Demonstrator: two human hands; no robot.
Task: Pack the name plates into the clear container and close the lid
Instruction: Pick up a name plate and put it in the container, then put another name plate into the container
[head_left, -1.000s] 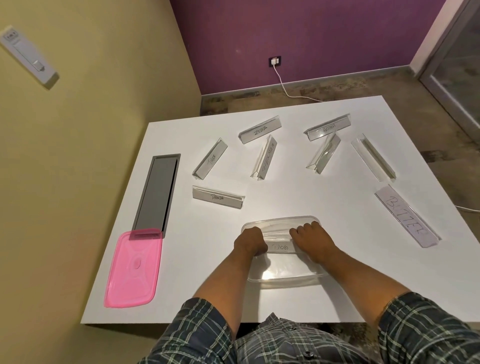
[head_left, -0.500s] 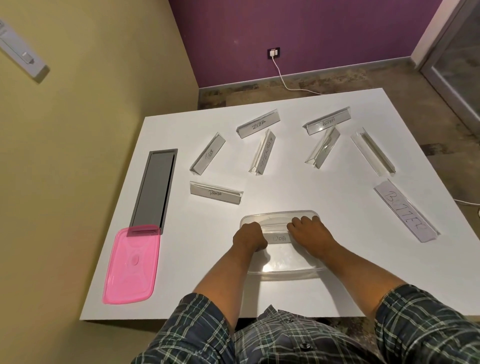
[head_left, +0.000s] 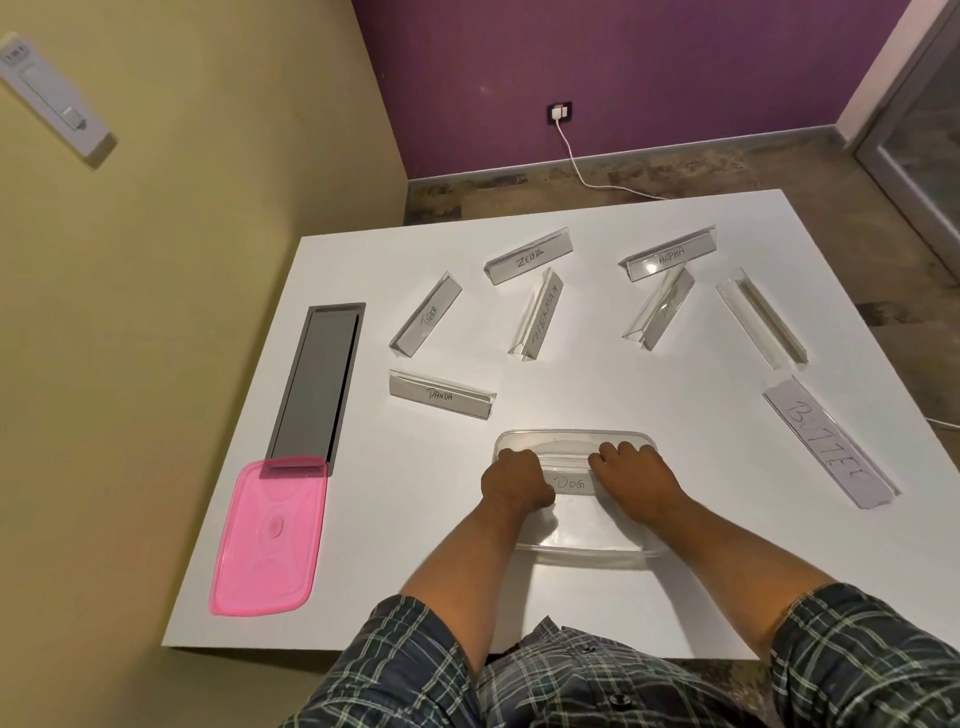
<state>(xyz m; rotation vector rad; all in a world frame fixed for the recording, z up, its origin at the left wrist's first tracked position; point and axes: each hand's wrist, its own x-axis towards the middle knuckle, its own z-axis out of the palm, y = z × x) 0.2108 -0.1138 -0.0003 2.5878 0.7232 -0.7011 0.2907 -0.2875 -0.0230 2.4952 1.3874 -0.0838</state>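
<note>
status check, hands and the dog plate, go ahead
Left hand and right hand both grip the DOG plate inside the clear container. Pink lid off, at table's left. Nothing blocking.

My hands hide both ends of the DOG plate (head_left: 569, 484); the plate (head_left: 658, 309) below ALPHA is unreadable.

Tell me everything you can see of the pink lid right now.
The pink lid is a translucent, rounded rectangle of what looks like plastic, with a raised rim and a small oval boss at its middle. It lies flat at the table's near left corner, its far end overlapping the grey recessed panel. Neither hand touches it; it is off the clear container.
</note>
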